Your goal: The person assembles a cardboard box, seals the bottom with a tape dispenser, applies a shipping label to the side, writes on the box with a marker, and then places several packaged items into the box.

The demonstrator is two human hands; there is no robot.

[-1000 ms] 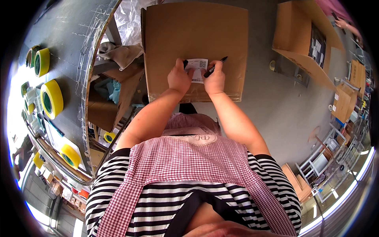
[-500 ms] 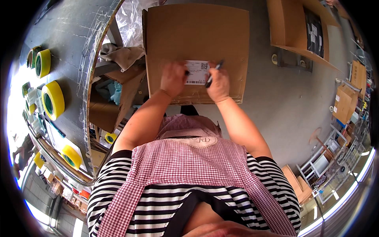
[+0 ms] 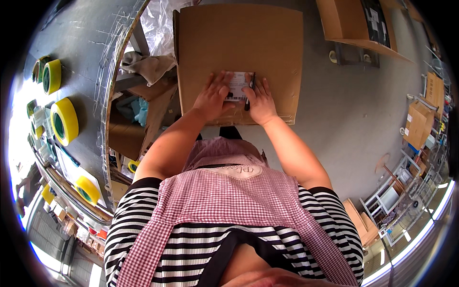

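A white printed label (image 3: 237, 86) lies on the top of a large brown cardboard box (image 3: 239, 38), close to its near edge. My left hand (image 3: 211, 99) rests on the label's left side with fingers spread. By its thumb juts a small black piece (image 3: 230, 94) that looks like the marker's cap, tucked in the hand. On the label's right side lies my right hand (image 3: 261, 102), fingers stretched over the cardboard. A black marker (image 3: 252, 83) is kept under its thumb, pointing away from me. Parts of the label are covered by both hands.
On the left, a dark worktable (image 3: 88, 62) with a worn edge carries several yellow tape rolls (image 3: 64, 121). Beneath it are a grey cloth (image 3: 149, 67) and an open carton (image 3: 143, 136). Another open carton (image 3: 339, 19) stands at the far right.
Both hands have gone from blurred, raised positions over the label to lying flat on it. The marker has turned from a slant to nearly upright in the picture.
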